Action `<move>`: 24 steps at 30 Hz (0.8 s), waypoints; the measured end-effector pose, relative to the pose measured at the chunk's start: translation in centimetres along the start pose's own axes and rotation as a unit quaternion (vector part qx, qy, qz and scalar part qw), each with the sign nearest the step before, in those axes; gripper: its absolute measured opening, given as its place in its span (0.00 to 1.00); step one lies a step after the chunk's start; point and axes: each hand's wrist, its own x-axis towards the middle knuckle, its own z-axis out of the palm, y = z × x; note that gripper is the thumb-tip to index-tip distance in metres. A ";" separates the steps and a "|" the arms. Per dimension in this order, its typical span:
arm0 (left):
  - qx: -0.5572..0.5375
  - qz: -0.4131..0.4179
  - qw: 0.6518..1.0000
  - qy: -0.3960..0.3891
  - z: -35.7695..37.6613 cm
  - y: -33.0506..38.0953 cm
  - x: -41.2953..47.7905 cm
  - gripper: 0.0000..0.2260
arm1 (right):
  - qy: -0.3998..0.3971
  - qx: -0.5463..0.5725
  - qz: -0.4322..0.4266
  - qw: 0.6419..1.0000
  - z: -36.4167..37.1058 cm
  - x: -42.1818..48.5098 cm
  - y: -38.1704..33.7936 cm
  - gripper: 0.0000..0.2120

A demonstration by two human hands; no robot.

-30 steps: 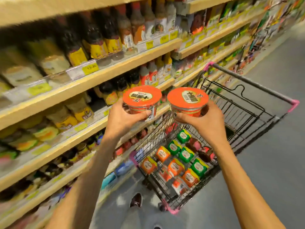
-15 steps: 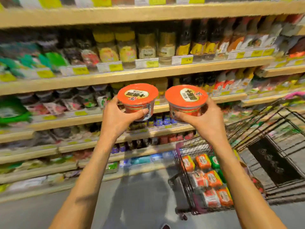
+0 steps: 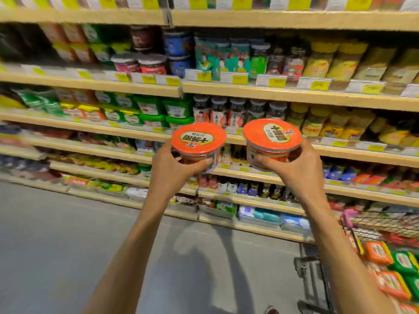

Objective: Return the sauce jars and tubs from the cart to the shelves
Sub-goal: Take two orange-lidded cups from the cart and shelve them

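Two round sauce tubs with orange lids are held up side by side in front of the shelves. My left hand (image 3: pixel 173 171) grips the left tub (image 3: pixel 198 138) from below. My right hand (image 3: pixel 294 168) grips the right tub (image 3: pixel 272 133) the same way. The cart (image 3: pixel 385 225) sits at the lower right edge, with several orange and green square tubs (image 3: pixel 393 270) inside. Only its near corner shows.
Wooden shelves (image 3: pixel 249 90) packed with jars, tubs and packets fill the view ahead, with yellow price tags along their edges. Green-lidded tubs (image 3: pixel 158 109) stand on the shelf left of my hands. Grey aisle floor (image 3: pixel 56 234) lies below left.
My view has swung left, away from the cart and square onto the shelves. Both hands still hold the orange tubs up, now facing a shelf section further left.
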 end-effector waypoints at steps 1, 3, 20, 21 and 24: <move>0.002 -0.005 1.000 0.011 -2.0 -0.8 -0.2 0.35 | -0.011 0.008 -0.003 1.000 1.7 -0.4 -0.9 0.40; 0.007 -0.016 0.999 0.037 -5.8 -2.3 -0.5 0.36 | -0.032 0.020 -0.009 0.999 5.2 -1.0 -2.7 0.41; 0.020 -0.063 0.988 0.141 -27.0 -15.8 7.1 0.36 | -0.152 0.071 -0.046 0.985 31.4 0.3 -12.2 0.41; 0.025 -0.061 0.988 0.137 -28.1 -16.5 8.2 0.37 | -0.151 0.079 -0.043 0.984 33.1 0.7 -12.7 0.41; 0.035 -0.064 0.989 0.131 -31.4 -18.4 11.2 0.40 | -0.150 0.098 -0.039 0.983 37.8 1.5 -14.4 0.40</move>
